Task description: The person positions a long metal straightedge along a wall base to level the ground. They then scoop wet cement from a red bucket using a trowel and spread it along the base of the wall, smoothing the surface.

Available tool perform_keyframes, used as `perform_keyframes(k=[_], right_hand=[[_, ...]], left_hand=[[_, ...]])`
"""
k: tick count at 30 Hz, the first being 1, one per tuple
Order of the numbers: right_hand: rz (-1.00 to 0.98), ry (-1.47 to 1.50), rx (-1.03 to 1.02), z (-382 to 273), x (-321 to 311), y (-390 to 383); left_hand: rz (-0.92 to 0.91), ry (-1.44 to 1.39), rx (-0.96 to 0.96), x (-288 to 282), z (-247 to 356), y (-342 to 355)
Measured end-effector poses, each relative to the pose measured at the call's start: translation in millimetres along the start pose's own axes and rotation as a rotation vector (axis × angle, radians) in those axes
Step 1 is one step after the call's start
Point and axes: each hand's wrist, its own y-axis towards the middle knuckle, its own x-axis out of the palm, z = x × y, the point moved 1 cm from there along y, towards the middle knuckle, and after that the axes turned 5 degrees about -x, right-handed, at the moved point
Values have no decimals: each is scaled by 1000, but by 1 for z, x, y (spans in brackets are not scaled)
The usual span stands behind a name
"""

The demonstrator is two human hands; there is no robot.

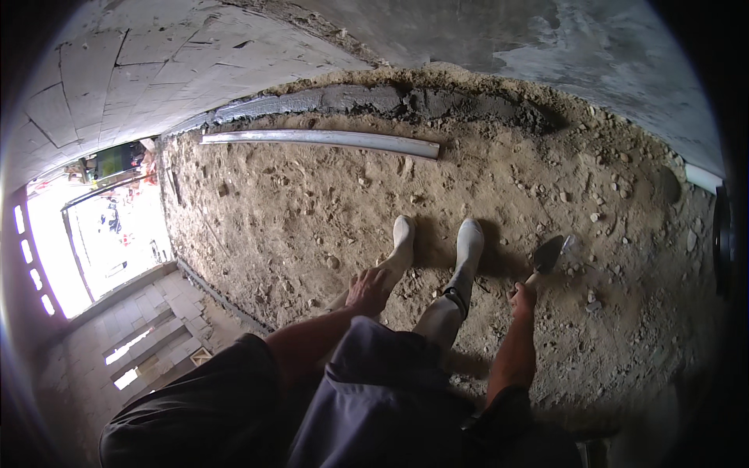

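Note:
My right hand (522, 299) is closed around the handle of a trowel (548, 255). The trowel's dark blade points away from me, low over the dirt floor or touching it; I cannot tell which. My left hand (367, 292) rests on my left leg near the knee, fingers laid out and holding nothing. Past my feet, a band of wet grey mortar (343, 99) runs along the base of the wall. A long pale metal straightedge (320, 139) lies on the ground just on my side of that band.
Uneven dirt ground (312, 203) with scattered stones surrounds my pale boots (469, 242). A block wall (148, 70) rises at the far left, a smooth grey wall (577, 54) at the far right. At left is a bright opening (117, 234). A white pipe (704, 178) stands out at the right.

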Motion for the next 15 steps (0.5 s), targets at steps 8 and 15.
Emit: perform_keyframes(k=[8, 15], right_hand=[[225, 146, 161, 64, 23, -138], [446, -272, -82, 163, 44, -169]], left_hand=[[-117, 82, 68, -65, -85, 11], [-215, 267, 612, -42, -170, 46]])
